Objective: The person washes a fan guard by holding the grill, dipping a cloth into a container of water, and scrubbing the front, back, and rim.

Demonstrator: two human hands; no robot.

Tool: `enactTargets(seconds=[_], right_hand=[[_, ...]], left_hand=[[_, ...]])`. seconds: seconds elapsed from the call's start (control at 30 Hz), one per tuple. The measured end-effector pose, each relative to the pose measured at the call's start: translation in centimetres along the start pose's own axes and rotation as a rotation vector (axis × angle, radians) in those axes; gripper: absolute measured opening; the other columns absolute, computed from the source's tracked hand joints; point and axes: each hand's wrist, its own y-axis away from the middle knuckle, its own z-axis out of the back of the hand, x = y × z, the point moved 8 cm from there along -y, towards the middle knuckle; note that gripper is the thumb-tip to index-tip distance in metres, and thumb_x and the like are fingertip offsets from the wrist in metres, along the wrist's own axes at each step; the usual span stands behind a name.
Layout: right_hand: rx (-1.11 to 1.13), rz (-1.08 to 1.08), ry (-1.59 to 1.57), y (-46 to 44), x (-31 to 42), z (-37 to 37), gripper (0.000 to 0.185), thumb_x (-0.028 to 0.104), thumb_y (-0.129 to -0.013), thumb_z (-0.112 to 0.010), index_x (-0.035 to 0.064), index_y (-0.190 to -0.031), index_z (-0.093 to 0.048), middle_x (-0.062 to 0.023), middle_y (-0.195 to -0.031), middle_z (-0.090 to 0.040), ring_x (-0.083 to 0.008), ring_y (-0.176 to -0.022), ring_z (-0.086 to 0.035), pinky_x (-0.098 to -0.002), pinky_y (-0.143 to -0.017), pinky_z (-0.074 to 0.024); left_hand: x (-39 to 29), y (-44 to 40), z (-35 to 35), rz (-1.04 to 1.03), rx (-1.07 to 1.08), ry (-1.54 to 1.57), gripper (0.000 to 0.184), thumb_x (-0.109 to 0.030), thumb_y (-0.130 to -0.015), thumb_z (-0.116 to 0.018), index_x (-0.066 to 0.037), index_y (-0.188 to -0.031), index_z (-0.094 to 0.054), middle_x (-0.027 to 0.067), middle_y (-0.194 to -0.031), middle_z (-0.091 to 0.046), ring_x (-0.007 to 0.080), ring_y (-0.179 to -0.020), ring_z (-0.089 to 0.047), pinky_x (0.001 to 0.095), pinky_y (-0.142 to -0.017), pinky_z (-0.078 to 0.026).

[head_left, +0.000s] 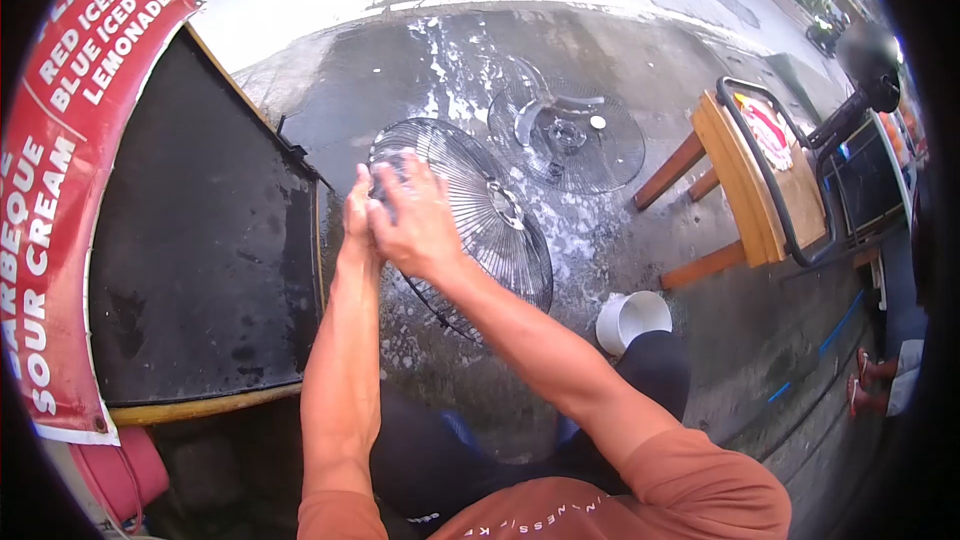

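Note:
A round black wire fan grille (pixel 490 185) stands tilted in front of me, streaked with wet suds. At its upper left rim, my left hand (pixel 358 215) is closed around the edge, with part of its fingers hidden behind the right hand. My right hand (pixel 412 215) lies over the same rim with stretched, foam-covered fingers; anything under the palm is hidden. Just beyond, a second fan grille (pixel 625 155) lies flat on the wet ground. A curved, see-through fan blade (pixel 528 125) rests on it, along with a small round white piece (pixel 598 123).
A white bucket (pixel 640 318) stands by my knee. To the right is a wooden stool (pixel 745 185) with a black metal frame and a red-and-white item. A black board (pixel 205 240) and red banner (pixel 95 90) flank my left. Another person's sandalled feet (pixel 868 380) show at far right.

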Motion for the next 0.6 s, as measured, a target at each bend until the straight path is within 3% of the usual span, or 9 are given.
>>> enactTargets(seconds=[0.13,0.17,0.27,0.3,0.33,0.37,0.43,0.5,0.6], right_hand=[[-0.032,0.016,-0.011,1.0,0.3,-0.3,0.059,0.038,-0.102,-0.038,0.0034,-0.149,-0.041,-0.0278,-0.155,-0.033,-0.0408,-0.147,-0.028,-0.0580,-0.119,-0.0181],[-0.048,-0.002,-0.063,1.3,-0.7,-0.3,0.059,0.038,-0.102,-0.037,0.0020,-0.149,-0.041,-0.0280,-0.155,-0.033,-0.0410,-0.147,-0.028,-0.0586,-0.119,-0.0182],[0.015,-0.346,-0.068,2.9,-8.7,-0.7,0.063,0.038,-0.102,-0.033,-0.0006,-0.152,-0.033,-0.0282,-0.156,-0.030,-0.0427,-0.146,-0.027,-0.0604,-0.119,-0.0158],[0.044,-0.465,0.013,3.8,-12.1,-1.0,0.064,0.039,-0.103,-0.032,-0.0010,-0.153,-0.030,-0.0282,-0.156,-0.029,-0.0433,-0.146,-0.027,-0.0608,-0.119,-0.0143],[0.105,-0.562,0.004,4.4,-15.2,-1.3,0.067,0.040,-0.102,-0.032,-0.0026,-0.154,-0.024,-0.0275,-0.156,-0.031,-0.0439,-0.147,-0.025,-0.0619,-0.120,-0.0114],[0.131,-0.642,-0.072,4.9,-18.0,-2.2,0.067,0.040,-0.102,-0.033,-0.0045,-0.153,-0.028,-0.0267,-0.155,-0.034,-0.0432,-0.146,-0.027,-0.0598,-0.121,-0.0110],[0.074,-0.574,-0.154,4.7,-18.1,-2.5,0.065,0.038,-0.102,-0.034,-0.0042,-0.151,-0.032,-0.0263,-0.154,-0.035,-0.0419,-0.147,-0.027,-0.0577,-0.121,-0.0111],[-0.026,-0.514,-0.200,4.8,-16.6,-2.8,0.061,0.035,-0.102,-0.035,-0.0039,-0.149,-0.038,-0.0259,-0.155,-0.035,-0.0397,-0.148,-0.027,-0.0543,-0.122,-0.0116],[-0.150,-0.370,-0.094,5.5,-11.0,-3.1,0.061,0.032,-0.101,-0.036,-0.0049,-0.150,-0.035,-0.0265,-0.156,-0.032,-0.0408,-0.147,-0.027,-0.0554,-0.122,-0.0126]], left_hand=[[-0.4,-0.2,0.5,-0.027,-0.013,-0.084,0.058,-0.049,-0.106,-0.035,-0.002,-0.134,-0.054,0.0155,-0.126,-0.063,0.0295,-0.113,-0.063,0.0409,-0.100,-0.049],[-0.1,0.0,0.8,-0.030,-0.047,-0.026,0.054,-0.047,-0.103,-0.047,-0.001,-0.130,-0.055,0.0171,-0.117,-0.066,0.0293,-0.107,-0.065,0.0400,-0.096,-0.052],[-1.9,1.9,0.3,-0.041,-0.390,-0.740,0.054,-0.050,-0.094,-0.063,-0.002,-0.120,-0.058,0.0140,-0.106,-0.068,0.0290,-0.101,-0.066,0.0394,-0.090,-0.052],[-2.6,2.7,-0.1,-0.052,-0.523,-0.928,0.064,-0.055,-0.084,-0.073,0.001,-0.112,-0.060,0.0144,-0.098,-0.069,0.0298,-0.093,-0.068,0.0393,-0.084,-0.053],[-3.2,2.7,0.6,-0.128,-0.604,-1.130,0.067,-0.056,-0.083,-0.073,0.003,-0.112,-0.060,0.0161,-0.099,-0.069,0.0303,-0.094,-0.068,0.0394,-0.085,-0.053],[-3.6,2.5,1.7,-0.211,-0.680,-1.331,0.070,-0.058,-0.083,-0.073,0.005,-0.112,-0.060,0.0178,-0.100,-0.069,0.0309,-0.095,-0.068,0.0395,-0.086,-0.053],[-4.5,2.6,0.7,-0.299,-0.786,-1.588,0.084,-0.064,-0.080,-0.071,0.012,-0.113,-0.059,0.0245,-0.105,-0.069,0.0351,-0.100,-0.068,0.0409,-0.090,-0.051],[-4.6,2.6,0.7,-0.236,-0.816,-1.622,0.087,-0.066,-0.080,-0.070,0.013,-0.117,-0.059,0.0261,-0.109,-0.068,0.0365,-0.104,-0.067,0.0418,-0.092,-0.051],[-4.7,2.8,0.7,-0.212,-0.871,-1.662,0.085,-0.066,-0.079,-0.070,0.012,-0.114,-0.059,0.0276,-0.109,-0.068,0.0387,-0.105,-0.067,0.0443,-0.091,-0.050]])
